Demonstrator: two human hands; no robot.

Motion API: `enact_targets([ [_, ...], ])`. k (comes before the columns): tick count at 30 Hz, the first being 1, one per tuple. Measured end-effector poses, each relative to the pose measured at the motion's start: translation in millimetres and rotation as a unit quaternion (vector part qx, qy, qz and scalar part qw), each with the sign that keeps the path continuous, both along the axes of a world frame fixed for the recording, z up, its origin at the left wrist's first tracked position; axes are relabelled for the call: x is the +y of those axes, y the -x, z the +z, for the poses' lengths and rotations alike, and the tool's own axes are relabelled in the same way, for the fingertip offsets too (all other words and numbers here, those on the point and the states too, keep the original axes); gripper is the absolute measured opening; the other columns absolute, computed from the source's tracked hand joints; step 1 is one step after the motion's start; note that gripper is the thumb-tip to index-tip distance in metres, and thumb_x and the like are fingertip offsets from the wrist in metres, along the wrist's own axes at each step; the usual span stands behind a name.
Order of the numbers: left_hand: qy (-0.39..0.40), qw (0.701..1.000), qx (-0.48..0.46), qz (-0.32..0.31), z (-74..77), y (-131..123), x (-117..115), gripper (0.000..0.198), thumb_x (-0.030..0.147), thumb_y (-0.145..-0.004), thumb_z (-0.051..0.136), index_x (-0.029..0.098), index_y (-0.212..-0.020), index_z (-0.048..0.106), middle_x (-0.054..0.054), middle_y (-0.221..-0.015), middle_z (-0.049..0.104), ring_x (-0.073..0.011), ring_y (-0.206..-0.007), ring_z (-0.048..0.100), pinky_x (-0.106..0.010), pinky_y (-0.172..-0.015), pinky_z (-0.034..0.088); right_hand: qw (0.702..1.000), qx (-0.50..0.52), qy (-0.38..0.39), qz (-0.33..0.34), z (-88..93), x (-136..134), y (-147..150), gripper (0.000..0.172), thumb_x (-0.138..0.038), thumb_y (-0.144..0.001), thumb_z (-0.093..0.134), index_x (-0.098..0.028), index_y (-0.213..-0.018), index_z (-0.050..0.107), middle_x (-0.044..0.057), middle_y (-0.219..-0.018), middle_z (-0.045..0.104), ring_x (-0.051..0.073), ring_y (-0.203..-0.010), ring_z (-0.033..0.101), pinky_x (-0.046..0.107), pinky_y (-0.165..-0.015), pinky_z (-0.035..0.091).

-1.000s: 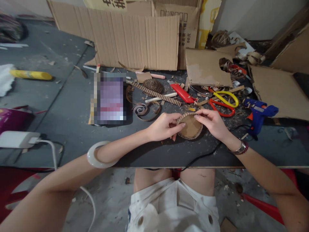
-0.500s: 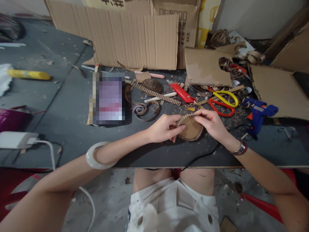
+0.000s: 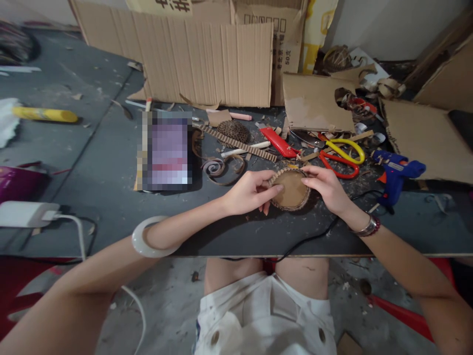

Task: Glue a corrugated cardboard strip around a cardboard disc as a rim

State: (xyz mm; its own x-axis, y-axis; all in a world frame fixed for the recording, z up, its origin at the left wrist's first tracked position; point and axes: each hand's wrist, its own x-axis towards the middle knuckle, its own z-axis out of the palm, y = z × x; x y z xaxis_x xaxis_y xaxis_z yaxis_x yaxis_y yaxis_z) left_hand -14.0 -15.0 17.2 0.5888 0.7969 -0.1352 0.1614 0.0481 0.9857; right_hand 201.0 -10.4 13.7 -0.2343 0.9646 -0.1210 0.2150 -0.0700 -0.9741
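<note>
Between my hands is a round cardboard disc with a strip of corrugated cardboard around its rim, its flat face turned up toward me. My left hand grips its left edge, thumb on the face and fingers underneath. At the upper right edge, my right hand pinches the corrugated rim between thumb and fingers. Beyond the disc lie scissors with one yellow and one red handle, and a red utility knife. A blue glue gun rests right of my right hand.
A phone-like screen, blurred out, stands left of centre. Near it are a coiled cardboard strip, a straight corrugated strip and a rolled corrugated piece. Large cardboard sheets line the back. A black cable crosses the front edge.
The disc has tilted so that more of its flat face shows, and it sits slightly higher. My right fingers have shifted a little right along the rim.
</note>
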Motion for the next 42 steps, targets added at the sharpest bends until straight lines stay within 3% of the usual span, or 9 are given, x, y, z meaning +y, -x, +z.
enact_targets([
  [5,-0.022,0.999,0.0,0.034,-0.8,0.8,1.3,0.022,0.035,-0.089,0.055,0.016,-0.081,0.049,0.007,-0.046,0.052,-0.0095,-0.036,0.057,-0.015,-0.034,0.043,0.999,-0.011,-0.011,-0.05,1.2,1.3,1.3,0.019,-0.035,-0.07,0.065,-0.02,-0.081,0.065,0.0,-0.07,0.064,0.015,-0.063,0.056,0.031,-0.062,0.045],
  [16,-0.075,0.997,0.035,0.003,-4.6,2.1,-0.2,0.02,0.034,-0.088,0.055,0.017,-0.08,0.046,0.006,-0.049,0.055,-0.0098,-0.039,0.059,-0.014,-0.037,0.043,0.996,-0.04,-0.05,-0.066,-3.4,1.3,1.7,0.016,-0.033,-0.073,0.065,-0.02,-0.081,0.067,0.002,-0.076,0.069,0.017,-0.072,0.063,0.031,-0.066,0.05],
  [21,-0.052,0.998,0.03,-0.008,-4.7,2.0,-0.2,0.021,0.034,-0.085,0.058,0.015,-0.083,0.05,0.005,-0.054,0.057,-0.0105,-0.041,0.061,-0.015,-0.037,0.044,0.996,-0.038,-0.056,-0.063,-5.9,2.4,0.9,0.018,-0.032,-0.072,0.065,-0.019,-0.084,0.069,0.002,-0.08,0.071,0.018,-0.075,0.064,0.032,-0.068,0.051],
  [25,-0.042,0.998,0.032,0.016,-3.6,0.8,0.5,0.019,0.031,-0.086,0.055,0.016,-0.078,0.047,0.007,-0.046,0.054,-0.0103,-0.038,0.059,-0.015,-0.036,0.044,0.996,-0.03,-0.043,-0.074,-4.5,2.8,2.0,0.017,-0.033,-0.069,0.067,-0.019,-0.078,0.069,0.002,-0.073,0.069,0.017,-0.069,0.063,0.031,-0.064,0.05],
  [29,-0.039,0.998,0.026,0.048,-4.3,0.7,2.2,0.021,0.031,-0.086,0.056,0.018,-0.075,0.044,0.007,-0.045,0.053,-0.0107,-0.037,0.059,-0.016,-0.035,0.044,0.998,0.003,-0.012,-0.054,-1.8,2.8,2.2,0.023,-0.035,-0.069,0.067,-0.019,-0.085,0.068,0.001,-0.07,0.067,0.015,-0.063,0.06,0.029,-0.058,0.048],
  [35,0.002,0.996,-0.034,0.079,-5.0,1.0,4.2,0.028,0.037,-0.085,0.061,0.02,-0.08,0.039,0.009,-0.046,0.053,-0.012,-0.037,0.061,-0.015,-0.033,0.044,0.999,0.018,0.019,-0.032,-3.5,3.7,1.8,0.022,-0.035,-0.071,0.067,-0.018,-0.085,0.066,0.0,-0.066,0.064,0.013,-0.056,0.057,0.026,-0.049,0.045],
  [42,0.05,0.997,-0.053,0.025,-0.8,0.2,1.9,0.037,0.046,-0.08,0.065,0.013,-0.09,0.05,-0.001,-0.074,0.066,-0.0112,-0.043,0.063,-0.017,-0.037,0.049,0.998,0.011,-0.021,-0.066,-6.3,3.7,1.4,0.019,-0.028,-0.072,0.067,-0.018,-0.087,0.068,0.003,-0.077,0.07,0.015,-0.063,0.062,0.027,-0.054,0.049],
])
